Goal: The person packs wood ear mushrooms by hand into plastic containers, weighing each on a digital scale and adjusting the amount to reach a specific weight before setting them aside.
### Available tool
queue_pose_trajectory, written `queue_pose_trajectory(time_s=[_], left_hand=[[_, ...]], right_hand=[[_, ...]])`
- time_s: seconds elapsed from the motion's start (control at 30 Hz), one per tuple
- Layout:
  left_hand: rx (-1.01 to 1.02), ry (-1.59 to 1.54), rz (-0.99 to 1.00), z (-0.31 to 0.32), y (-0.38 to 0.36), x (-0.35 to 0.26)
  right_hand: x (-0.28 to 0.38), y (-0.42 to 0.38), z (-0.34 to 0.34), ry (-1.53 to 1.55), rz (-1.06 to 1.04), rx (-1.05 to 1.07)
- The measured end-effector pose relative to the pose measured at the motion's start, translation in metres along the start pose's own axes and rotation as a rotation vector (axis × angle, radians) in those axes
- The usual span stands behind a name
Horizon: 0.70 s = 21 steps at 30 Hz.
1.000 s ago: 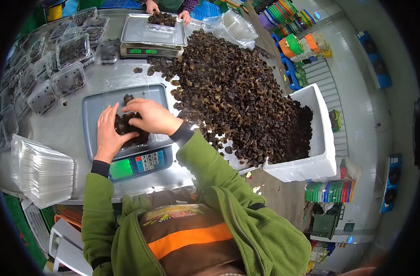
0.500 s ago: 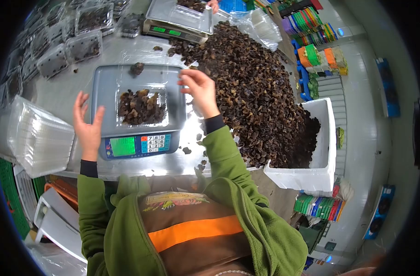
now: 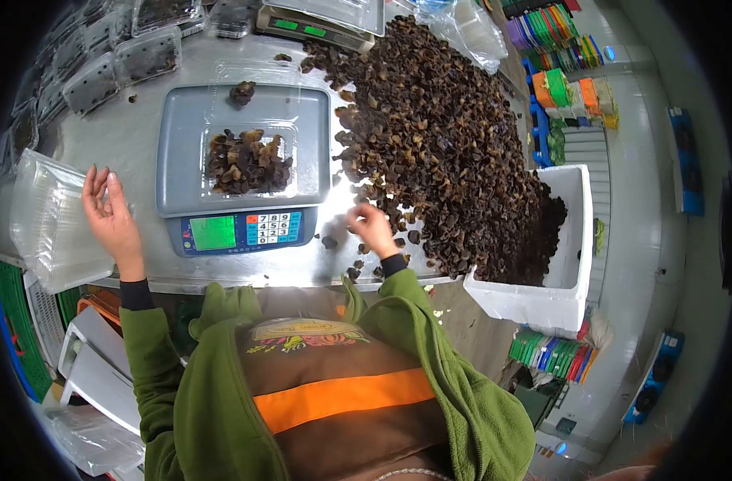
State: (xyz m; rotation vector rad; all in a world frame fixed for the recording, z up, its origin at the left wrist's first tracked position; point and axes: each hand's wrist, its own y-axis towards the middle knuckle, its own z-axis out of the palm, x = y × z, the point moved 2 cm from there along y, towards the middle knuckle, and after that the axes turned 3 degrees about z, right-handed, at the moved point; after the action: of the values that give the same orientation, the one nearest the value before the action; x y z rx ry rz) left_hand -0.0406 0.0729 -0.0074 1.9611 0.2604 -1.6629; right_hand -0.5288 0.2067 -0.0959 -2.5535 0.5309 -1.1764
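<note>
A blue-grey digital scale [image 3: 164,152] bears an open clear plastic punnet [image 3: 288,152] with dark brown wood ear mushrooms [image 3: 249,163] in its tray half. One more mushroom clump [image 3: 242,93] lies on the punnet's lid half. My left hand [image 3: 111,220] is open, palm up, left of the scale beside a stack of empty clear punnets [image 3: 57,228]. My right hand [image 3: 371,228] is over the table just right of the scale, near scattered mushroom pieces [image 3: 329,241]. Its fingers are curled into a pinch; anything between them is too small to make out.
A large mushroom heap [image 3: 446,152] covers the table's right side and runs into a white foam box [image 3: 570,240]. Filled punnets [image 3: 148,56] stand at the back left. A second scale [image 3: 314,30] is at the back, with a plastic bag [image 3: 470,36] to its right.
My right hand has come down from the scale's upper right side towards the table's front edge, its fingers closing. My left hand has moved left, away from the scale. The view has shifted slightly.
</note>
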Motion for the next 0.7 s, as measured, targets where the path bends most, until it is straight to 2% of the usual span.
queue_pose_trajectory(time_s=[0.1, 0.2, 0.33, 0.47, 0.5, 0.6, 0.63, 0.67, 0.7], left_hand=[[0.037, -0.018, -0.016, 0.014, 0.000, -0.003], [0.099, -0.030, -0.011, 0.030, 0.002, -0.001], [0.256, -0.081, 0.038, 0.056, 0.009, 0.014], [0.334, -0.009, 0.047, 0.056, 0.015, 0.020], [0.356, -0.022, 0.046, 0.057, 0.018, 0.022], [0.373, -0.002, -0.003, 0.069, 0.032, 0.030], [0.390, 0.019, 0.023, 0.076, 0.038, 0.032], [0.403, 0.042, 0.050, 0.082, 0.041, 0.030], [0.407, 0.028, 0.054, 0.091, 0.044, 0.027]], right_hand=[[0.023, -0.053, 0.038, -0.183, 0.002, -0.062], [0.026, -0.064, 0.068, -0.280, 0.007, -0.173], [0.006, -0.070, 0.073, -0.085, -0.067, -0.198], [-0.039, -0.080, 0.037, 0.114, 0.137, -0.688], [-0.047, -0.082, 0.024, -0.019, 0.083, -0.793], [-0.074, -0.076, 0.003, -0.084, 0.252, -0.937], [-0.067, -0.074, -0.001, -0.049, 0.353, -0.873], [-0.058, -0.074, -0.003, -0.047, 0.354, -0.880], [-0.046, -0.072, -0.002, -0.146, 0.275, -0.776]])
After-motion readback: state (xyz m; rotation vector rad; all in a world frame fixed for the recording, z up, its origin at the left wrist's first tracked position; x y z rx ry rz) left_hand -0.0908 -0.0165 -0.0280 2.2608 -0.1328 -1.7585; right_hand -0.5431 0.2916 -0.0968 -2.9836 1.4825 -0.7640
